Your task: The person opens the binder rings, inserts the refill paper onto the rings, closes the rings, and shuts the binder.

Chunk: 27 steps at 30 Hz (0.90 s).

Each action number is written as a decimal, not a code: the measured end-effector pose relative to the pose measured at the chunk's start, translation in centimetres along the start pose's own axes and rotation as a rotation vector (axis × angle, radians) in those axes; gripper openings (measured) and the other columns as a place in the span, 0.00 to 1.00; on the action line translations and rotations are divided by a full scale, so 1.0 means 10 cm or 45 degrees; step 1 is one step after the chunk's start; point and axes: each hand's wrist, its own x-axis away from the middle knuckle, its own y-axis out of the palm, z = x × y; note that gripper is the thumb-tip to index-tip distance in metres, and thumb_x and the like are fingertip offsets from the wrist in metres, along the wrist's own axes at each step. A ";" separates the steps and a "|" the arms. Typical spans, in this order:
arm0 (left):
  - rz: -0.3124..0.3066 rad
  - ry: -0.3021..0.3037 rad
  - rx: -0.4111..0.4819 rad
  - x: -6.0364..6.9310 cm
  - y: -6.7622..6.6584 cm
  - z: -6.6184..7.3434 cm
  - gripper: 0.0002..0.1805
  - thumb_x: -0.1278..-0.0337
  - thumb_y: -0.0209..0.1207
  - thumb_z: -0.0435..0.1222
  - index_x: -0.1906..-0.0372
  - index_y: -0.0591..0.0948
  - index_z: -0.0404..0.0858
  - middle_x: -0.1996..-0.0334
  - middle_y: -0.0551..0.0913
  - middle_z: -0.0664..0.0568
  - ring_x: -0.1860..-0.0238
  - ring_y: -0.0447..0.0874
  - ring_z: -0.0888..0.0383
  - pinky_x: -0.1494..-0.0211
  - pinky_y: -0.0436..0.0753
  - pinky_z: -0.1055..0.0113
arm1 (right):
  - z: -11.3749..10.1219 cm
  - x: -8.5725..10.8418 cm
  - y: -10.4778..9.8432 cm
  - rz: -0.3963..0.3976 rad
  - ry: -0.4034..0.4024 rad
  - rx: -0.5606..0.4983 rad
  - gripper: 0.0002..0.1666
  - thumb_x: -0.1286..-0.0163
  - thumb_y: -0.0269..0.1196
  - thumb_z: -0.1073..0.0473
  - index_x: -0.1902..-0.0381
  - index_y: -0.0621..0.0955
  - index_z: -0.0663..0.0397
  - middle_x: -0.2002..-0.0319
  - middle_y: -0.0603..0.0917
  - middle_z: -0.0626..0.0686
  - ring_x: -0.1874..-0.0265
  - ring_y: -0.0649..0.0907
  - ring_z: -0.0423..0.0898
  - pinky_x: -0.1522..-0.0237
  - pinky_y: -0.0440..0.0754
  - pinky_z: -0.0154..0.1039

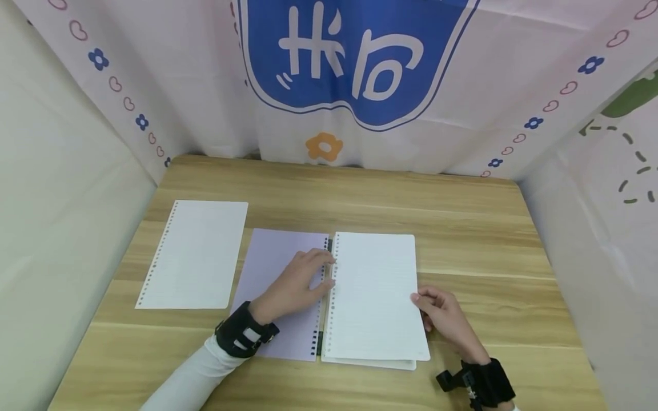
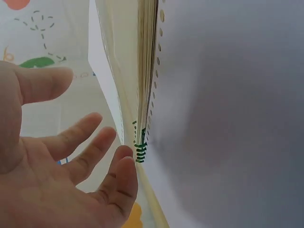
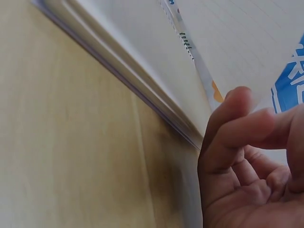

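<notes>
A loose-leaf binder notebook lies open, its lilac cover (image 1: 280,257) on the left and a stack of punched pages (image 3: 142,61) on the right. Green binder rings (image 2: 140,153) show at the spine. Above the stack, slightly raised and offset from it, is a lined punched sheet (image 1: 375,297). My right hand (image 1: 446,317) pinches this sheet at its right edge between thumb and fingers. Over the spine, my left hand (image 1: 295,285) has its fingers spread loosely, the tips at the sheet's punched edge; the left wrist view shows nothing gripped.
Another punched sheet (image 1: 192,254) lies flat on the wooden table (image 1: 349,194), left of the notebook. A printed white cloth (image 1: 195,85) hangs behind the table's back edge, and pale cloth (image 1: 51,200) flanks the left side.
</notes>
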 end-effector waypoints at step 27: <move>-0.222 -0.074 -0.214 -0.15 0.06 -0.01 0.37 0.22 0.58 0.52 0.16 0.65 0.46 0.12 0.52 0.52 0.25 0.57 0.39 0.26 0.62 0.37 | 0.04 -0.01 0.04 0.002 0.039 -0.015 0.18 0.18 0.63 0.55 0.49 0.82 0.69 0.73 0.83 0.49 0.79 0.76 0.40 0.77 0.76 0.32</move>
